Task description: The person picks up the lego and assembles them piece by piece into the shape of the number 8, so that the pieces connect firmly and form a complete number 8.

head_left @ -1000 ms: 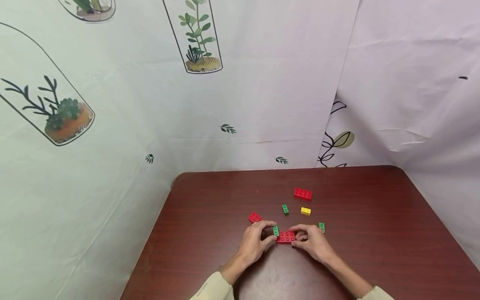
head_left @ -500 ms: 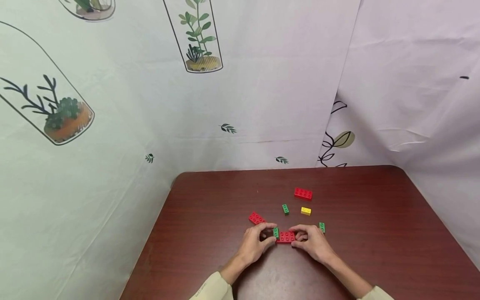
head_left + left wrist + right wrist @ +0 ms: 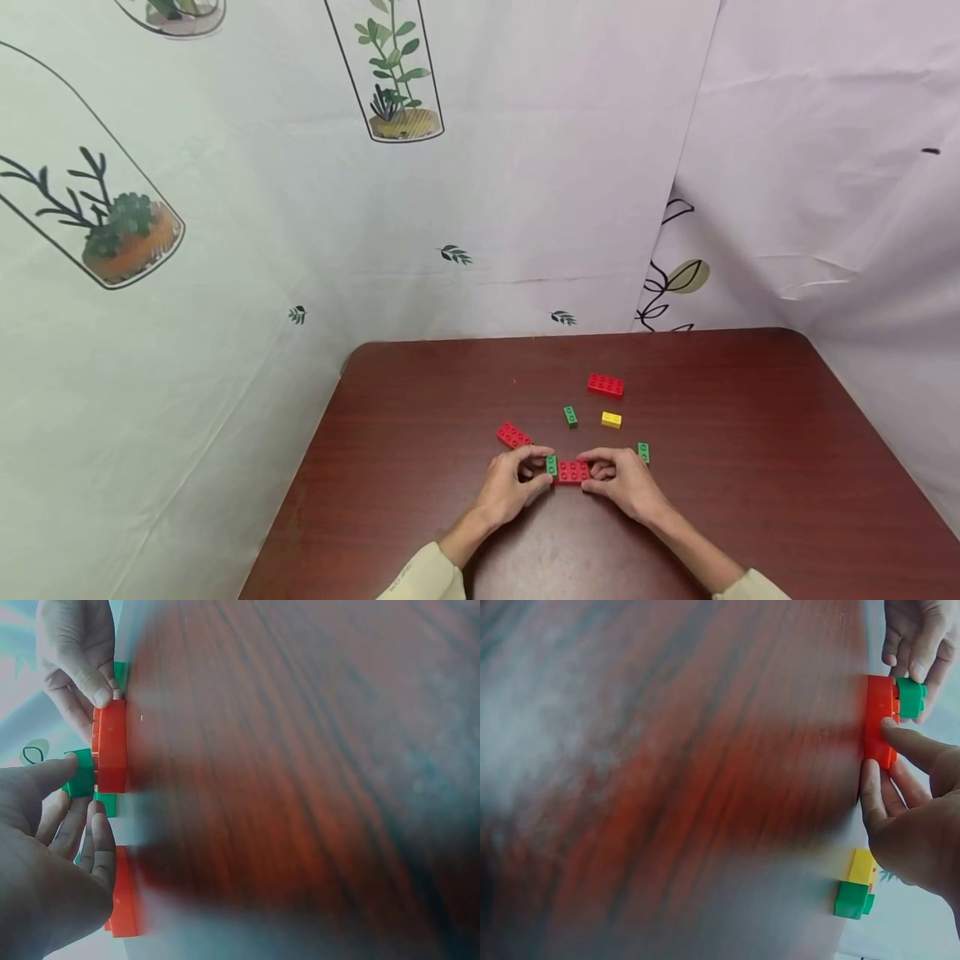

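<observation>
Two hands point(image 3: 504, 487) point(image 3: 626, 483) pinch: left green brick point(image 3: 551, 466), right red brick point(image 3: 573, 472) (sleeve lettering point(image 3: 399, 577) illegible).

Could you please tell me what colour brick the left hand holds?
The brick is green, clearest in the left wrist view.

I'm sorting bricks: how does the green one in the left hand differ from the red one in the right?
The green brick has one row of two studs; the red brick is larger, with two rows. The green brick is over the red brick's left end; the red brick rests on the table. The left hand pinches the green brick; the right hand grips the red brick. Both are toy bricks with studs up.
</observation>
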`<state>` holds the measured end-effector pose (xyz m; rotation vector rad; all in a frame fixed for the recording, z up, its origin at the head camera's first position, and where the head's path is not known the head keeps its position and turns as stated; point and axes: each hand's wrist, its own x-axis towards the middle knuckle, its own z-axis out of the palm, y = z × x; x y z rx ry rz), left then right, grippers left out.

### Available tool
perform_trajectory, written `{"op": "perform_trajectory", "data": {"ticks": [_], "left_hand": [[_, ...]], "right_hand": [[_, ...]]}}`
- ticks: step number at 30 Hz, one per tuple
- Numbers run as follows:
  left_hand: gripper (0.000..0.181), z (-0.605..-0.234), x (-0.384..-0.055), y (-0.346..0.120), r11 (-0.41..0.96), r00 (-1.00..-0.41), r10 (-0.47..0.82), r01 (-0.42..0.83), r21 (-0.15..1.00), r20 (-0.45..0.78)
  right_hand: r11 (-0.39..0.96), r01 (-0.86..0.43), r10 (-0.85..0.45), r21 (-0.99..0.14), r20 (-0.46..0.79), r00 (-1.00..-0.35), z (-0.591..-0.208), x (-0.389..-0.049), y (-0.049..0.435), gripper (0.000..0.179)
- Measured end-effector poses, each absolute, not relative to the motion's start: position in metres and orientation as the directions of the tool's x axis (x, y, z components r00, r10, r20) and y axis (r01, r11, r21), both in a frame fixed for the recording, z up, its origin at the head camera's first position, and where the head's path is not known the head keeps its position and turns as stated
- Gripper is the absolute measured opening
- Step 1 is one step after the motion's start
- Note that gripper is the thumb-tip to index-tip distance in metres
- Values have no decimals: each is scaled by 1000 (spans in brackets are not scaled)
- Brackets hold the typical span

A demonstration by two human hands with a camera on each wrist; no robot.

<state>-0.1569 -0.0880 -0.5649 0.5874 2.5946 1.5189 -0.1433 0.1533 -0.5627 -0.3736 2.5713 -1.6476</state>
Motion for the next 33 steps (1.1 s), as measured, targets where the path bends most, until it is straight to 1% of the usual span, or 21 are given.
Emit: {"op": "perform_trajectory", "data": {"ticks": [8, 20, 29, 33], "left_hand": [[33, -568, -158, -89, 410, -930, 355, 248, 878, 97], [34, -571, -159, -90, 373, -930, 352, 245, 895, 108], [33, -569, -162, -90, 384, -922, 366, 273, 882, 126], [33, -569, -163, -89, 384, -923, 368, 259, 886, 111]], "right_hand": [[377, -125, -229, -918, 38, -973, -564, -145, 154, 32], [347, -122, -224, -930, 44, -974, -568, -146, 155, 31], [342, -115, -226, -933, 37, -973, -569, -147, 155, 31], [346, -112, -226, -932, 33, -973, -569, -147, 156, 31]]}}
